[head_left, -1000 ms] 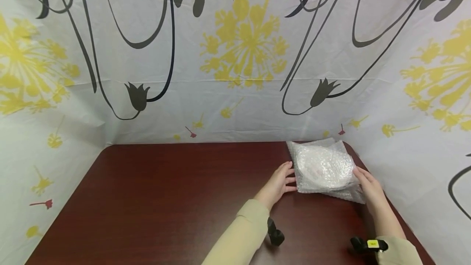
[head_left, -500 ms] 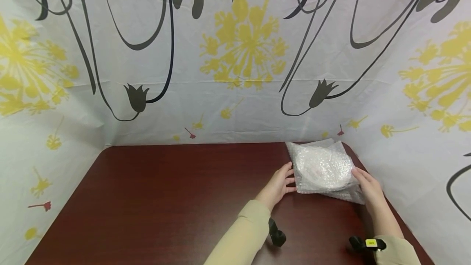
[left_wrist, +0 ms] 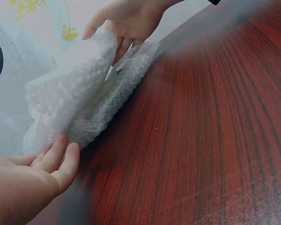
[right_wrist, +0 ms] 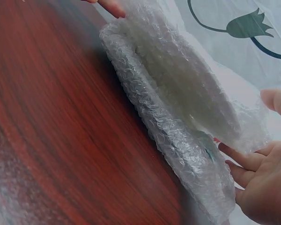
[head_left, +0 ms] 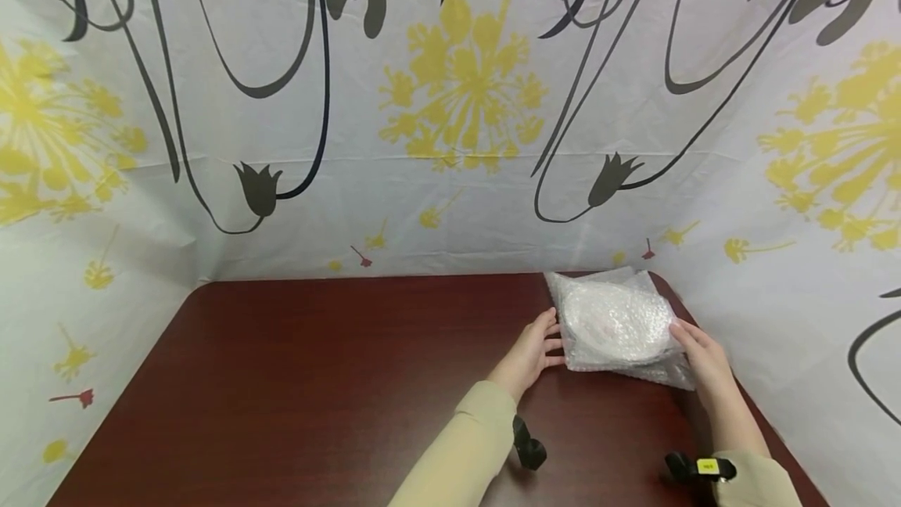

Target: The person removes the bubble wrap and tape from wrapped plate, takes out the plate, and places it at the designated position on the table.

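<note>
Two bubble-wrapped packages lie one over the other at the table's back right. The upper package shows a pale round shape through its wrap. The lower package sticks out along the near right side. My left hand touches the left edge with spread, fairly straight fingers. On the right side, my right hand pinches the upper package's edge, thumb on top; some of its fingertips are hidden behind the wrap.
The dark red-brown table extends left and toward the front. White patterned fabric hangs along its back and both sides. Black straps with small devices are on both wrists.
The head view has shifted slightly. Both hands and the packages hold the same positions relative to each other.
</note>
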`<state>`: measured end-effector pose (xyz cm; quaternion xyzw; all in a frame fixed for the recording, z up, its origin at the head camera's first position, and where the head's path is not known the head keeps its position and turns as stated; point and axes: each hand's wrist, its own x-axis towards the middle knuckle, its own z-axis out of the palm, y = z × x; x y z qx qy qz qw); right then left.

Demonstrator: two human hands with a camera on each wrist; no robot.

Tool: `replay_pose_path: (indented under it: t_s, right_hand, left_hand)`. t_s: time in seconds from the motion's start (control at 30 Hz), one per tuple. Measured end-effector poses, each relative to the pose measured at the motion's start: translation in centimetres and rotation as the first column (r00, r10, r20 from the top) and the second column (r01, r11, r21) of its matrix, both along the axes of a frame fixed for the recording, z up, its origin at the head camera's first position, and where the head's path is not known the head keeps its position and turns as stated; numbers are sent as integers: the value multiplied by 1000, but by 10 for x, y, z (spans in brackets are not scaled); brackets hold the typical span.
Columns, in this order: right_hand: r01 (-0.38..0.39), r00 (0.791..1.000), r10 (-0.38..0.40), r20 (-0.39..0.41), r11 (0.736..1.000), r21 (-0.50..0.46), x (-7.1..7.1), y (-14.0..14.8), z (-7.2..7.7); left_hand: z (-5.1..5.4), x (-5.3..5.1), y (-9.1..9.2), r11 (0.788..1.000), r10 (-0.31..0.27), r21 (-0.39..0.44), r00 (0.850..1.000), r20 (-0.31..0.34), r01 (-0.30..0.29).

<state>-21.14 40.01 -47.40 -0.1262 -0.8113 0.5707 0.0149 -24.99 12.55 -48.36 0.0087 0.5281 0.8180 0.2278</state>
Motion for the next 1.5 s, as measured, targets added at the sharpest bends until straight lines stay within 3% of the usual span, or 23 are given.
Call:
replay_pose_path:
  t_s: [0.33,0.8,1.3,1.5]
  right_hand:
    - [0,1000,0,-2,1000,19,3,-1,-1]
    - [20,1000,-19,-19,1000,25,9,-5,-1]
    - [28,997,-23,-75,997,70,15,-14,9]
    - [40,987,-54,-152,995,-92,17,-20,11]
  left_hand:
    - [-2,1,0,1000,9,-1,1000,20,-9]
    - [-4,2,4,998,52,-27,998,-28,-53]
    - [5,6,-5,994,39,-102,994,-102,-49]
    - [6,7,-9,989,30,-139,995,-95,-43]
